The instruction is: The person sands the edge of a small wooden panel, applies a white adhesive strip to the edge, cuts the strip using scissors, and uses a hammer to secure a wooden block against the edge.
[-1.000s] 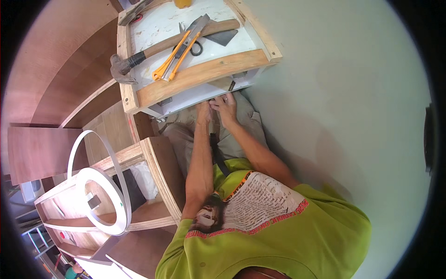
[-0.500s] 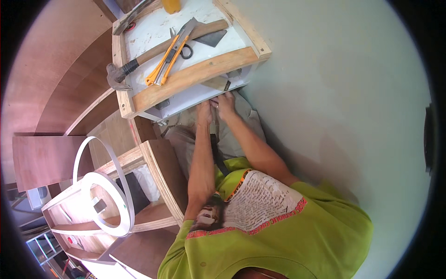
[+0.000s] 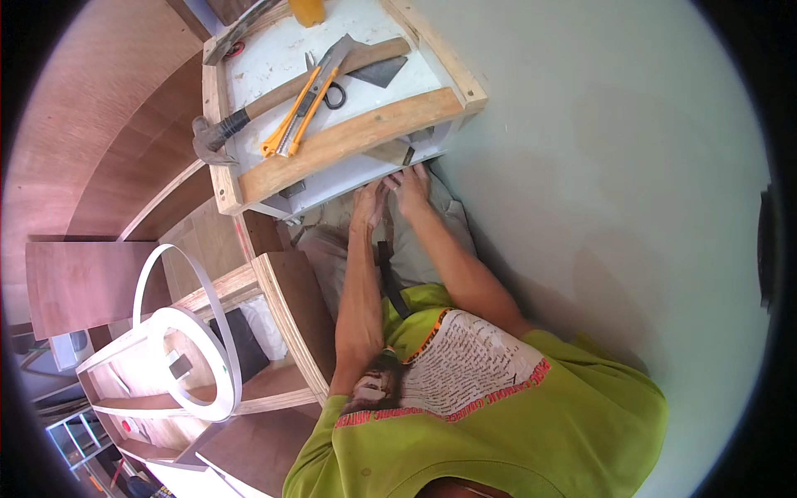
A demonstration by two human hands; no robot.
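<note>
Both hands are close together at the lower white edge (image 3: pixel 332 193) of a wood-framed cabinet. My left hand (image 3: pixel 369 205) has its fingers bent and drawn together just below that edge. To its right, my right hand (image 3: pixel 409 191) touches the edge with closed fingers, its thumb side towards the left hand. Anything between the fingers is too small or hidden to make out. On the cabinet above lie a claw hammer (image 3: pixel 274 98), a yellow utility knife (image 3: pixel 300 112), a scraper with a dark blade (image 3: pixel 379 71) and dark-handled scissors (image 3: pixel 334 95).
A smooth pale wall (image 3: pixel 614 166) rises close on the right. At left, a coil of white strip (image 3: pixel 217 378) rests on an open plywood frame (image 3: pixel 286 319). A yellow container (image 3: pixel 307 10) stands at the cabinet's far end. Brown panels (image 3: pixel 91 282) stand further left.
My left hand has drawn slightly down from the white edge and turned a little. The right hand has shifted slightly right along it, so the hands show more clearly. The tools lie still.
</note>
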